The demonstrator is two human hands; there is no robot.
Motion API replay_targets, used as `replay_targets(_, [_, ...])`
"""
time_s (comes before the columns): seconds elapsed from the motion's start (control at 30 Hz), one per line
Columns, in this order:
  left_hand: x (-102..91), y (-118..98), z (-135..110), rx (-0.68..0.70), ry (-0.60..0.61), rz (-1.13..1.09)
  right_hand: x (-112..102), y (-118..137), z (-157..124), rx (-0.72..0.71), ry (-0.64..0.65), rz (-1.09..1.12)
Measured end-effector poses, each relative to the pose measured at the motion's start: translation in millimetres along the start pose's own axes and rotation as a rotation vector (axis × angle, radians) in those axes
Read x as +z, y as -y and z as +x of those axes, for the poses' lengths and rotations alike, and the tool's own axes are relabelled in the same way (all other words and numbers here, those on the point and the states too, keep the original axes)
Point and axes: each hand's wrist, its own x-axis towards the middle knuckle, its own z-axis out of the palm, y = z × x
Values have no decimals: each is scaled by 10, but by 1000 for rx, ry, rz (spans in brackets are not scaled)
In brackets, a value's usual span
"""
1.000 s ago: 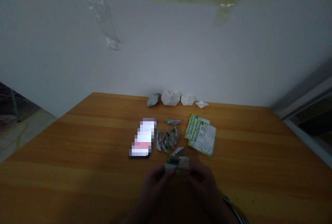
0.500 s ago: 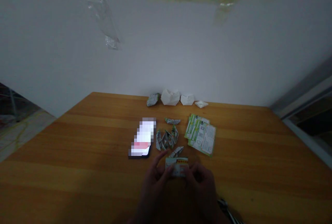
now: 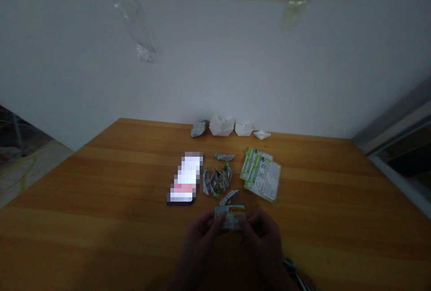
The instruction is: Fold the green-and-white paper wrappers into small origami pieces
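My left hand (image 3: 198,241) and my right hand (image 3: 261,239) meet near the front of the wooden table (image 3: 101,201), both pinching a small folded printed paper (image 3: 230,217) between fingers and thumbs. The paper is white with a red and yellow strip along its top edge. Just beyond it lies one folded paper piece (image 3: 229,197), then a cluster of several folded paper shapes (image 3: 217,180). A phone (image 3: 186,178) with a lit screen lies left of the cluster. A stack of green and white printed sheets (image 3: 261,175) lies to the right.
Along the table's far edge by the white wall stand a crumpled printed paper (image 3: 198,128), two white folded paper forms (image 3: 221,125) and a small flat white one (image 3: 261,134). Clear plastic (image 3: 141,35) hangs above. A dark object (image 3: 296,273) sits by my right wrist.
The paper was raised and tilted at first, then lowered towards the table with its printed face showing. My left forefinger, stretched out half a second ago, has curled back onto the paper.
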Motion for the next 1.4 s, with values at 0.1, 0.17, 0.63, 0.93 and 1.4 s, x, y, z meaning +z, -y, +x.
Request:
replay_targets(0.1, [1,-9,5,11,-13,-32,-1,-4,-4,0,13,21])
replay_targets(0.17, [-7,-25,11,26,-11,-26,4,-10,-6,25,12,48])
replay_targets(0.63, [-50,-76,36,34,-62,63,34,-1,-13,83,51,252])
replay_targets(0.93, [-72,-90,41,10,-46,-12,-69,-21,-8,59,94,6])
replay_targets(1.4, [-71,-3,-7,169,-132,203,51,95,-8,213,9,149])
